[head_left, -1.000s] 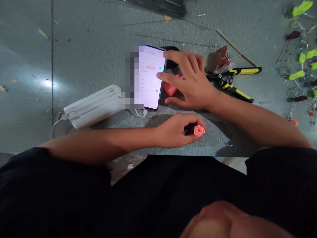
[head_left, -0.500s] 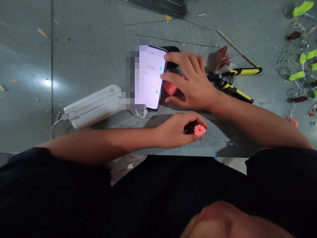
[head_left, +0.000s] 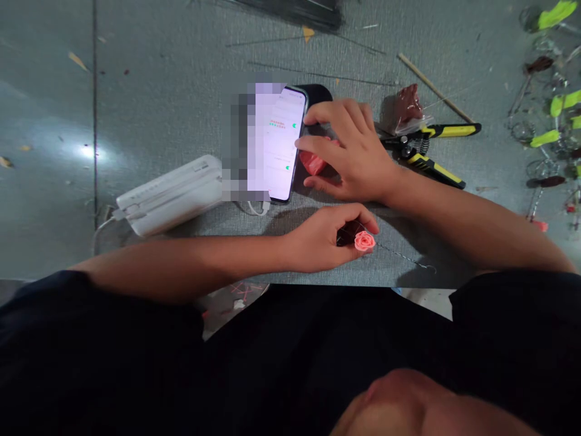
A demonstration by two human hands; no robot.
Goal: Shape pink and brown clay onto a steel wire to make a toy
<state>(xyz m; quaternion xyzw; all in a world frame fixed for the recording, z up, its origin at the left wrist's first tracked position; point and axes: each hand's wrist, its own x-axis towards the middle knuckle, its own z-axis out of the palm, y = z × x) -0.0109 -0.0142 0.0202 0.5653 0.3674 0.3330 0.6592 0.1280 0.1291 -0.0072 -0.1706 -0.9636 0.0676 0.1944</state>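
Observation:
My left hand (head_left: pixel 324 242) is curled shut around a small pink rose bud (head_left: pixel 364 241) and a dark piece, resting on the grey table near its front edge. A thin wire (head_left: pixel 406 259) trails right from the bud. My right hand (head_left: pixel 349 151) lies with fingers stretched out at the right edge of a lit phone (head_left: pixel 284 142), fingertips touching its side. Under that hand sits a red roll (head_left: pixel 311 162).
A white power bank (head_left: pixel 170 194) with a cable lies left of the phone. Yellow-handled pliers (head_left: pixel 431 148) and a small bag of brown bits (head_left: pixel 407 106) lie to the right. Green-leafed wire pieces (head_left: pixel 551 103) crowd the far right. Dark wires (head_left: pixel 295 12) lie at the back.
My right hand's fingers have slid a little right, off the phone's screen to its edge. My left hand has barely shifted with the rose bud.

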